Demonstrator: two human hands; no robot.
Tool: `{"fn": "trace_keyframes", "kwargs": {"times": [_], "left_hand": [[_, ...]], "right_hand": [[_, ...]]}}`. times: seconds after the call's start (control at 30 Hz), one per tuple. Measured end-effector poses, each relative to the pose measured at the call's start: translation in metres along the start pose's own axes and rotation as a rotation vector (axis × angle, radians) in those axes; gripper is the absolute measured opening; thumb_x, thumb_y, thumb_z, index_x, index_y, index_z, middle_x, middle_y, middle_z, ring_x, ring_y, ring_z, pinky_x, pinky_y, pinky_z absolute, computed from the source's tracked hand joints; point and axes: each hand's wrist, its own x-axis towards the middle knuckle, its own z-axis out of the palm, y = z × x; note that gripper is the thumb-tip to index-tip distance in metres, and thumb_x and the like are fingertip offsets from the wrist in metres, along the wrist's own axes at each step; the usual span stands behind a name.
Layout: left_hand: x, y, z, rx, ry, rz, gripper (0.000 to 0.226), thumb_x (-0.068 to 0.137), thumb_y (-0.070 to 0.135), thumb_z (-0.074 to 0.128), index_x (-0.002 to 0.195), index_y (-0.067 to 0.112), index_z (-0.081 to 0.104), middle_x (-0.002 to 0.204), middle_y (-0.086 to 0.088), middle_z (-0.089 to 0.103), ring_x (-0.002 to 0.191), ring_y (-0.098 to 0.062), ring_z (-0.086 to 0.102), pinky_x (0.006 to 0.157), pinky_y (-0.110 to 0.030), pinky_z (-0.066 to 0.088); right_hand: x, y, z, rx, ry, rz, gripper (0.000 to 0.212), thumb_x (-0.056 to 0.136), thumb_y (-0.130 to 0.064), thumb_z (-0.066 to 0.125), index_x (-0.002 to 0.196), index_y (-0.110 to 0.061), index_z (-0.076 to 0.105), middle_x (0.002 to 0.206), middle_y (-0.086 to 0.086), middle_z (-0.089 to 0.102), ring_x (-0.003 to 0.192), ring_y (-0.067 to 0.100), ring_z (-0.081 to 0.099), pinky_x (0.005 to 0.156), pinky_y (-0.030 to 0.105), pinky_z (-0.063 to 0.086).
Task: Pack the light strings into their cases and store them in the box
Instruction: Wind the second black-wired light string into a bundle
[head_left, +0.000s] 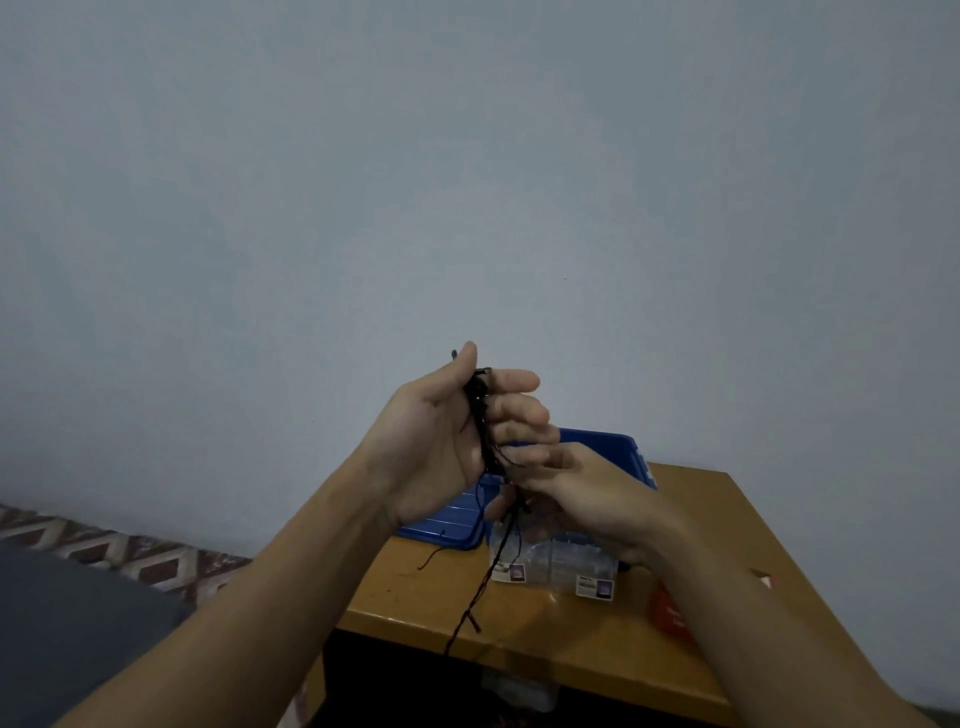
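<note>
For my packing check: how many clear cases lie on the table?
2. One clear case lies behind the hanging light string; the other case just right of it, under the right hand. More may be hidden.

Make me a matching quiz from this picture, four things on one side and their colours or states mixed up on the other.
Things:
1. light string
2. box
3. cases
4. table

Matches:
A. blue
B. clear, with labels
C. brown wood
D. black, gripped in the left hand

Pairs: 1-D, 2-A, 3-B, 4-C
</note>
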Motion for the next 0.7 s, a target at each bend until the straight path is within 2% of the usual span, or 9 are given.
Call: {"fn": "trace_keyframes", "kwargs": {"times": [0.13, 0.27, 0.4, 0.47, 0.53, 0.6, 0.67, 0.7], "left_hand": [[0.0024, 0.003, -0.0012, 0.013, 0.123, 0.049, 0.06, 0.104, 0.047, 0.03, 0.129, -0.002, 0.055, 0.112, -0.019, 0.072, 0.106, -0.035, 0.069, 0.098, -0.047, 0.051], [0.0042, 0.0033, -0.0008, 0.042, 0.179, 0.094, 0.06, 0.105, 0.048, 0.027, 0.138, 0.003, 0.048, 0.128, -0.016, 0.068, 0.121, -0.032, 0.064, 0.109, -0.051, 0.042], [0.0052, 0.0051, 0.0008, 0.034, 0.2, 0.142, 0.057, 0.105, 0.048, 0.026, 0.139, 0.006, 0.044, 0.129, -0.013, 0.069, 0.122, -0.028, 0.064, 0.111, -0.047, 0.04], [0.0057, 0.0053, 0.0018, 0.036, 0.221, 0.169, 0.055, 0.106, 0.045, 0.029, 0.141, 0.005, 0.042, 0.126, -0.012, 0.07, 0.12, -0.026, 0.065, 0.108, -0.042, 0.04], [0.0064, 0.0055, 0.0029, 0.032, 0.248, 0.2, 0.052, 0.106, 0.042, 0.031, 0.14, 0.004, 0.042, 0.124, -0.013, 0.071, 0.119, -0.024, 0.066, 0.107, -0.038, 0.039], [0.007, 0.0061, 0.0031, 0.019, 0.272, 0.23, 0.045, 0.105, 0.038, 0.037, 0.133, 0.004, 0.047, 0.122, -0.013, 0.072, 0.118, -0.024, 0.067, 0.106, -0.037, 0.039], [0.0084, 0.0065, 0.0005, 0.049, 0.307, 0.261, 0.031, 0.103, 0.023, 0.045, 0.128, 0.005, 0.05, 0.121, -0.012, 0.073, 0.118, -0.024, 0.067, 0.106, -0.036, 0.04], [0.0095, 0.0063, -0.0015, 0.063, 0.331, 0.275, 0.029, 0.103, 0.013, 0.044, 0.131, 0.005, 0.048, 0.12, -0.012, 0.073, 0.117, -0.024, 0.068, 0.104, -0.035, 0.041]], "right_hand": [[-0.0012, -0.0005, -0.0002, -0.045, -0.043, 0.052, 0.026, 0.102, -0.032, 0.057, 0.102, -0.009, 0.068, 0.081, 0.005, 0.072, 0.076, 0.019, 0.068, 0.072, 0.034, 0.053], [-0.0014, -0.0005, -0.0004, -0.044, -0.039, 0.052, 0.025, 0.099, -0.028, 0.063, 0.108, -0.005, 0.068, 0.076, 0.002, 0.069, 0.072, 0.017, 0.065, 0.071, 0.03, 0.055], [-0.001, -0.0003, 0.0001, -0.077, -0.042, 0.037, 0.028, 0.099, -0.037, 0.062, 0.098, -0.01, 0.07, 0.095, 0.007, 0.078, 0.093, 0.026, 0.073, 0.087, 0.039, 0.056], [-0.0015, -0.0015, -0.0001, -0.065, -0.058, 0.051, 0.032, 0.1, -0.041, 0.058, 0.092, -0.012, 0.068, 0.096, 0.008, 0.079, 0.095, 0.027, 0.074, 0.087, 0.04, 0.056], [-0.0021, -0.0027, -0.0007, -0.051, -0.095, 0.054, 0.036, 0.101, -0.042, 0.055, 0.082, -0.013, 0.064, 0.089, 0.012, 0.077, 0.084, 0.03, 0.073, 0.084, 0.041, 0.057], [-0.003, -0.0033, -0.0008, -0.072, -0.105, 0.049, 0.04, 0.1, -0.044, 0.055, 0.078, -0.011, 0.063, 0.079, 0.014, 0.073, 0.063, 0.024, 0.067, 0.072, 0.035, 0.057], [-0.0032, -0.0033, -0.0009, -0.108, -0.063, 0.041, 0.044, 0.098, -0.047, 0.056, 0.073, -0.011, 0.064, 0.073, 0.012, 0.072, 0.052, 0.015, 0.06, 0.061, 0.026, 0.053], [-0.003, -0.003, -0.0011, -0.113, -0.039, 0.038, 0.047, 0.097, -0.048, 0.057, 0.069, -0.011, 0.063, 0.073, 0.012, 0.072, 0.052, 0.015, 0.061, 0.061, 0.025, 0.052]]}}
